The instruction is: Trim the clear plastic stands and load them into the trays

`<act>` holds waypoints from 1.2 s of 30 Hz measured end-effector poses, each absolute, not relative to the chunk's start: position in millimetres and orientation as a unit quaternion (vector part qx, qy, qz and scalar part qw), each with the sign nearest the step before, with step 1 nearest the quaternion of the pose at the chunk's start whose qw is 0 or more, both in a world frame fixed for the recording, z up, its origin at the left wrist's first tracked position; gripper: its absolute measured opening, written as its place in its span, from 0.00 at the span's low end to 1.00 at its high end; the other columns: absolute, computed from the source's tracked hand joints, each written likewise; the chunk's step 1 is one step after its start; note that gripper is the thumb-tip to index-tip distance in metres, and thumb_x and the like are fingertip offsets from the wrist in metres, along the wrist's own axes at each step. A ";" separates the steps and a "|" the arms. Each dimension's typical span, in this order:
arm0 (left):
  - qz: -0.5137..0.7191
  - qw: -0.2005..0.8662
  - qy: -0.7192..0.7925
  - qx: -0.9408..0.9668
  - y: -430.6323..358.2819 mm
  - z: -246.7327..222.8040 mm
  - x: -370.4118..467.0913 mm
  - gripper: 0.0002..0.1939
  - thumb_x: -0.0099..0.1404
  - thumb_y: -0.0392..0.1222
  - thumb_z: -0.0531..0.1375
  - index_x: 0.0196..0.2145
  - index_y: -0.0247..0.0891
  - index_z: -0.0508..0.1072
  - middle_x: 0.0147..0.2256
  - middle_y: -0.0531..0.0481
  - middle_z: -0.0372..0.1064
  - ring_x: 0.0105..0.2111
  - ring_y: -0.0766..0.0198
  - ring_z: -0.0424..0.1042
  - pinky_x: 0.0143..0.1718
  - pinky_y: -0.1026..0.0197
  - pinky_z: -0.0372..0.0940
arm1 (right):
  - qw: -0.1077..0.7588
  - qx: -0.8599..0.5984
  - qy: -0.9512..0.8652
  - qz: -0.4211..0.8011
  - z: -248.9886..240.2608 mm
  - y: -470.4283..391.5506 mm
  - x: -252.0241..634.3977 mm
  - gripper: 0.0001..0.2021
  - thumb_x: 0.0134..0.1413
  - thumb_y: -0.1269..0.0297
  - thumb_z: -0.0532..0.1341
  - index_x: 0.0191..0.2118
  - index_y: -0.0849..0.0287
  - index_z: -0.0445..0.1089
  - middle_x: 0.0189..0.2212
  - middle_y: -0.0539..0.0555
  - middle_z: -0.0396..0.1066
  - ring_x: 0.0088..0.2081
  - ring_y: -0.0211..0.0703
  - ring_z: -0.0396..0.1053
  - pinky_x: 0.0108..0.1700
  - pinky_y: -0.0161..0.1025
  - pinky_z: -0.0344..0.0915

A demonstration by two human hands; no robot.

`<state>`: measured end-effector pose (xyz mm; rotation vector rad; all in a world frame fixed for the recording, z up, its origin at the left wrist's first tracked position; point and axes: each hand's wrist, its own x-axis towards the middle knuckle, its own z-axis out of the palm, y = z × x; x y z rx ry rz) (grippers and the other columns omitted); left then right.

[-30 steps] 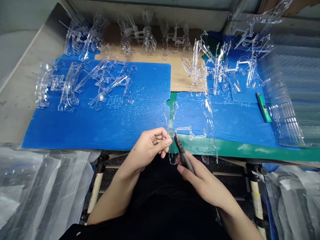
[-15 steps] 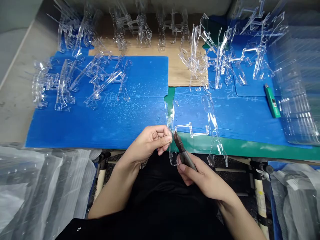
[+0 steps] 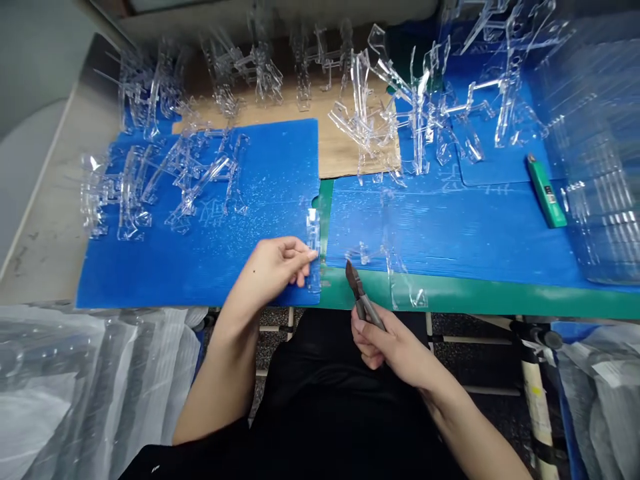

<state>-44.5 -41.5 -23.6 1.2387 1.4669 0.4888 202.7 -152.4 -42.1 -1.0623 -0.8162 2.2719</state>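
Between thumb and fingers, my left hand [image 3: 283,267] pinches a long clear plastic part [image 3: 313,233] at the right edge of the left blue sheet. My right hand [image 3: 383,340] is wrapped round the grey handles of cutting pliers [image 3: 356,283], whose dark jaws point up and away from me. Just beyond the jaws, another clear plastic piece [image 3: 400,273] with a thin connecting runner lies over the blue sheet and the green mat. The pliers are apart from both pieces.
Clear plastic mouldings lie in a left cluster [image 3: 185,173] and a right cluster [image 3: 415,113]. A green cutter [image 3: 546,192] rests at the right, beside a transparent plastic stack [image 3: 595,187]. Cardboard [image 3: 360,150] lies at the back, and bagged goods [image 3: 45,387] stand at the lower left.
My left hand has moved left with the clear part, which is now separate from the runner and the other piece. That piece lies nearer the middle of the view, and the camera has shifted.
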 end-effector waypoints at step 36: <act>0.310 0.695 0.437 0.479 -54.8 -0.3 10.9 0.23 0.61 0.51 0.80 0.25 0.35 0.74 0.19 0.51 0.75 0.14 0.73 0.68 0.16 0.72 0.56 | 0.172 -0.510 -0.509 0.672 1.3 -173.4 221.9 0.09 0.78 0.52 0.56 0.49 0.51 0.63 0.48 0.52 0.70 0.49 0.50 0.67 0.56 0.49 0.63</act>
